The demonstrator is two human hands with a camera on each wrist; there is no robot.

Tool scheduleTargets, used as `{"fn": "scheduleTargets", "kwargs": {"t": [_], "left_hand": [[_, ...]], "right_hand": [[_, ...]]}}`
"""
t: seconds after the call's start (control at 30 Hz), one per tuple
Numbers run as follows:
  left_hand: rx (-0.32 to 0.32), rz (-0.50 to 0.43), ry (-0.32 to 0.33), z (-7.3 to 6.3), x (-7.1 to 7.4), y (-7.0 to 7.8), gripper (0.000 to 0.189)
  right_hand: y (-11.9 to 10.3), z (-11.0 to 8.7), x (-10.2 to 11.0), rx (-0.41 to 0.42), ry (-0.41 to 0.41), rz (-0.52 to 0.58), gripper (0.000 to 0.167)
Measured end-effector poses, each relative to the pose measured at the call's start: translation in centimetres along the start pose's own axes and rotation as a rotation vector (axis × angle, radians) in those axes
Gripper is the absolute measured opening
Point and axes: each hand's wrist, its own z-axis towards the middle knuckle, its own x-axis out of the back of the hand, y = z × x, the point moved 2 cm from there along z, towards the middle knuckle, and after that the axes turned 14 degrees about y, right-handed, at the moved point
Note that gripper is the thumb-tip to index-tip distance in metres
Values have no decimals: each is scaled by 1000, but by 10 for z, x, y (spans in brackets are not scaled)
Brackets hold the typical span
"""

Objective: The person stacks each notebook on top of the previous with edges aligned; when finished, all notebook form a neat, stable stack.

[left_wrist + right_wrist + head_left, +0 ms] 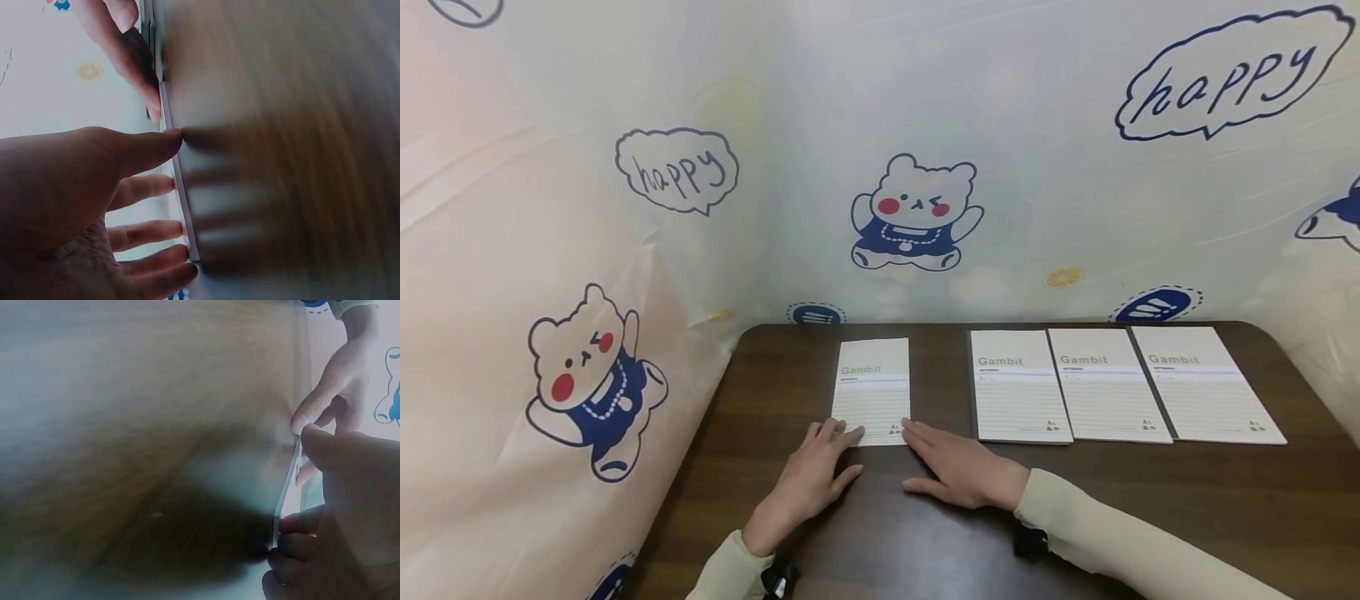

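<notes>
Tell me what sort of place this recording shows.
Probably a curtained-off indoor workspace, though the room beyond is hidden: a brown table, notebooks lying on it, and a sheet printed with cartoon bears hanging behind.

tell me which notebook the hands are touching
The leftmost notebook: left hand and right hand touch its near end, while the other three notebooks lie untouched across a gap.

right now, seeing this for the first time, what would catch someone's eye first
Probably the winking, red-cheeked bear printed at the middle of the pale backdrop, beyond the table. Below it, a lone Gambit notebook lies with the left hand at its near left corner and the right hand at its near right. Three matching notebooks lie side by side farther right.
</notes>
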Motion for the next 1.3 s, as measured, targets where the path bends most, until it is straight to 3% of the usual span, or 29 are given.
{"fn": "scheduleTargets", "kwargs": {"t": [0.3, 0.4, 0.5, 0.63, 0.8, 0.9, 1.07, 1.17, 1.3], "left_hand": [[-15, -22, -27, 3, -6, 17, 54], [-7, -54, -21, 3, -8, 13, 52], [27, -115, 1, 1, -10, 8, 52], [134, -198, 70, 0, -10, 2, 57], [291, -297, 180, 3, -9, -4, 65], [376, -407, 213, 5, -8, -9, 68], [534, -614, 211, 9, -5, -13, 66], [648, -728, 183, 11, -3, -14, 64], [755, -832, 149, 11, -1, -15, 61]], "right_hand": [[2, -19, 3, 15, 57, -58, 80], [3, -19, 0, 13, 89, -45, 78], [2, -18, -1, -30, 115, 43, 77], [-1, -16, -1, -129, 196, 237, 77], [-5, -10, 0, -269, 366, 468, 78], [-7, -8, -3, -357, 414, 608, 78], [-11, -4, -5, -541, 444, 817, 72], [-14, -1, -3, -683, 467, 1017, 68], [-17, 3, 1, -820, 496, 1229, 64]]}}
